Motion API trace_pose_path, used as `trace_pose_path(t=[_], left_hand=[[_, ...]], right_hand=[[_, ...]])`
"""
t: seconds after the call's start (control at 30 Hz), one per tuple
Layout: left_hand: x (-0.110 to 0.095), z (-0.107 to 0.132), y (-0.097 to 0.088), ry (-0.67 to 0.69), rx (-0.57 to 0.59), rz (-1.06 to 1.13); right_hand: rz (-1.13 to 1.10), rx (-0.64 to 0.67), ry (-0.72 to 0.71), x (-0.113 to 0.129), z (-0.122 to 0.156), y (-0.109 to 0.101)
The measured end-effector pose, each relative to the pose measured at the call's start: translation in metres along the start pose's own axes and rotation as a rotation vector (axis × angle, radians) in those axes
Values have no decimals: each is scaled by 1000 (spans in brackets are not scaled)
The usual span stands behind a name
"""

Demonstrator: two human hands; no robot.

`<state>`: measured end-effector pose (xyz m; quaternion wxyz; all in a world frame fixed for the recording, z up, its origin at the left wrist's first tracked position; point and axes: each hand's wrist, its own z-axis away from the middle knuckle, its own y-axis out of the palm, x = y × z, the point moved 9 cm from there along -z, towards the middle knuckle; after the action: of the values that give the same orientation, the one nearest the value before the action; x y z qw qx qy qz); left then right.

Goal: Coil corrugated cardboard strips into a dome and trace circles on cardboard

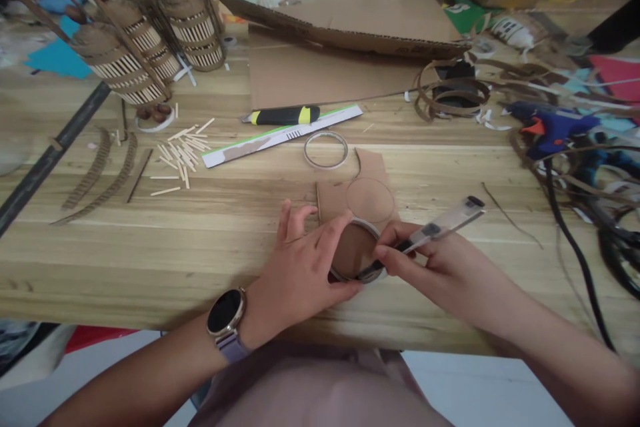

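My left hand [300,267] holds a pale ring [379,229] flat on a piece of brown cardboard [330,199], its thumb and index finger on either side of the rim and the other fingers spread. Between the fingers of my right hand [425,267] is a pen [443,221] with a clear barrel. The pen leans to the right, and its tip sits inside the ring near the lower edge. A drawn circle shows on the cardboard just beyond the ring, and a curved notch is cut from its far edge. A second ring [325,150] lies behind the cardboard.
Behind lie a ruler [283,137], a black-and-yellow utility knife [285,116] and a large folded cardboard sheet [310,70]. Small sticks [185,153] are scattered leftward, near slatted cylindrical models [123,67]. A blue glue gun [550,125] and its black cord [567,240] occupy the right.
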<state>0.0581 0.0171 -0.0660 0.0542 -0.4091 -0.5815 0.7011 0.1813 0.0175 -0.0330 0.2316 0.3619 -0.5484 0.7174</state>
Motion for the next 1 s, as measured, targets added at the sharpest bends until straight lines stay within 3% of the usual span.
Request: trace_pose_path(t=[0.13, 0.3, 0.57, 0.77, 0.83, 1.0], left_hand=[[-1, 0, -2, 8, -6, 6], [-1, 0, -3, 11, -14, -8], [-1, 0, -2, 9, -9, 5], [0, 1, -1, 7, -11, -10], [-1, 1, -2, 13, -13, -20], [-3, 1, -2, 12, -15, -28]], right_hand=[[129, 85, -23, -2, -6, -14], [252, -18, -85, 4, -11, -38], [150, 145, -30, 8, -12, -2], [313, 133, -94, 15, -18, -12], [346, 93, -144, 19, -18, -23], [303, -215, -207, 17, 1, -54]])
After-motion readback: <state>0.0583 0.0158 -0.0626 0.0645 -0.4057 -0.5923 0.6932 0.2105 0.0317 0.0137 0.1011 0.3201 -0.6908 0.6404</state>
